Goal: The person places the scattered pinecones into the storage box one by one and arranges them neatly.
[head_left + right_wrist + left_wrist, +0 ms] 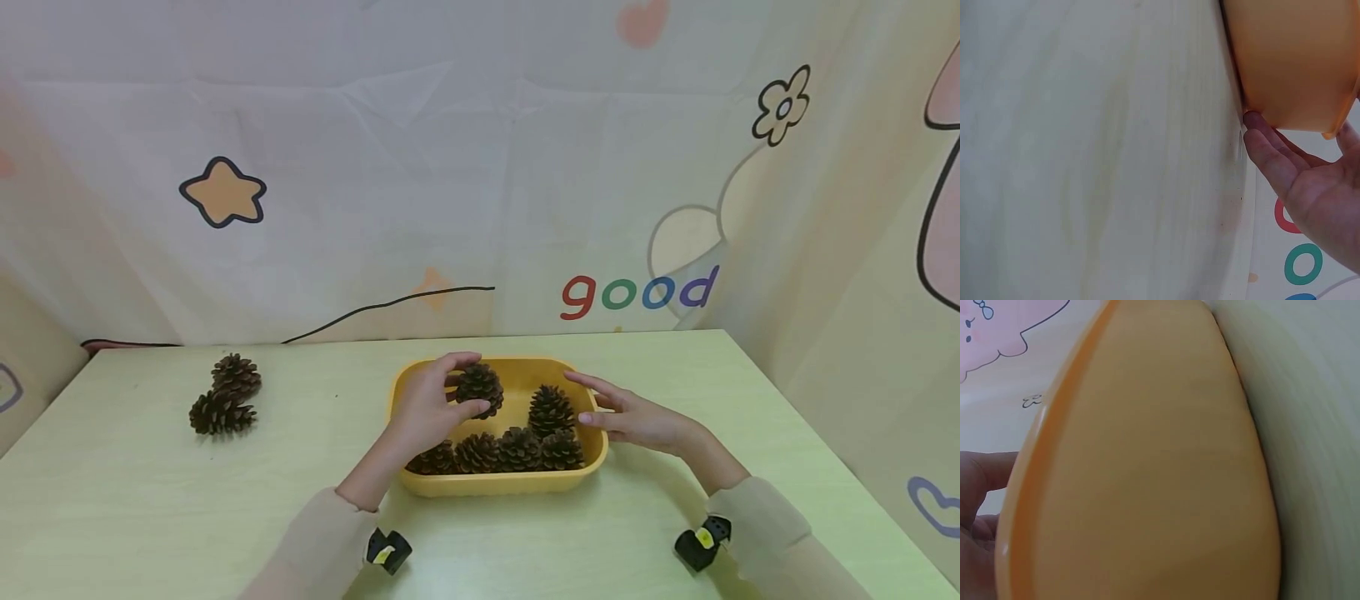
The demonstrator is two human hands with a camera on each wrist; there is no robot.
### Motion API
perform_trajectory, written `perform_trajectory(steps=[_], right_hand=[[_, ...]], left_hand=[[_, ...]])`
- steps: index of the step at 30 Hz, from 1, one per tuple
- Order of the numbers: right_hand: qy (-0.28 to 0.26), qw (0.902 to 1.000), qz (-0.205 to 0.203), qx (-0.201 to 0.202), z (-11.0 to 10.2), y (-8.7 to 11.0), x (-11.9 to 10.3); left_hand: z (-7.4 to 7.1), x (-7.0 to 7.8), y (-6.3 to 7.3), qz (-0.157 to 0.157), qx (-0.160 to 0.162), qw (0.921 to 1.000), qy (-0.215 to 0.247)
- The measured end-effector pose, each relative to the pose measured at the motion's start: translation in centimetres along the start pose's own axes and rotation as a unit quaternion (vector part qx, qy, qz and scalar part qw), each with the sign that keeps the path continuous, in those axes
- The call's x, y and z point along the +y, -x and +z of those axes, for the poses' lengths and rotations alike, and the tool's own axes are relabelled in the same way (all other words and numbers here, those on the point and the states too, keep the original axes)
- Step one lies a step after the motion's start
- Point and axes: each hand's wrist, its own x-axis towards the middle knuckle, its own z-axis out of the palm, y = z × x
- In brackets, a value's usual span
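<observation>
My left hand (427,410) holds a pine cone (480,390) between thumb and fingers, above the left part of a yellow plastic bin (510,483). Several brown pine cones (519,450) line the bin's front side, and one more pine cone (551,410) stands behind them at the right. At the bin's right end, my right hand (637,419) grips the wall, thumb over the rim and fingers along the outside. The right wrist view shows those fingers (1272,153) touching the wall low down. In the left wrist view, the bin's outer wall (1147,450) hides most of the left hand.
Two pine cones, one in front (219,414) and one behind (236,377), lie touching on the left of the pale table (300,500). A printed curtain (337,208) hangs along the table's back edge and continues at the sides.
</observation>
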Motion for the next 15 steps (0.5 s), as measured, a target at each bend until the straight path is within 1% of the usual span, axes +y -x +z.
perform_trajectory(steps=[5,10,15], right_hand=[[0.004,1.0,-0.003,-0.001,0.0,0.0,0.0],[-0.001,1.0,-0.006,-0.005,0.0,-0.1,0.0],[-0.003,1.0,-0.003,-0.002,0.0,-0.1,0.0]], left_hand=[[1.0,-0.2,-0.5,-0.006,-0.013,0.9996,-0.026],[1.7,-0.2,-0.8,-0.009,-0.025,0.9991,-0.033],[2.4,-0.3,-1.3,-0.015,-0.029,0.9985,-0.045]])
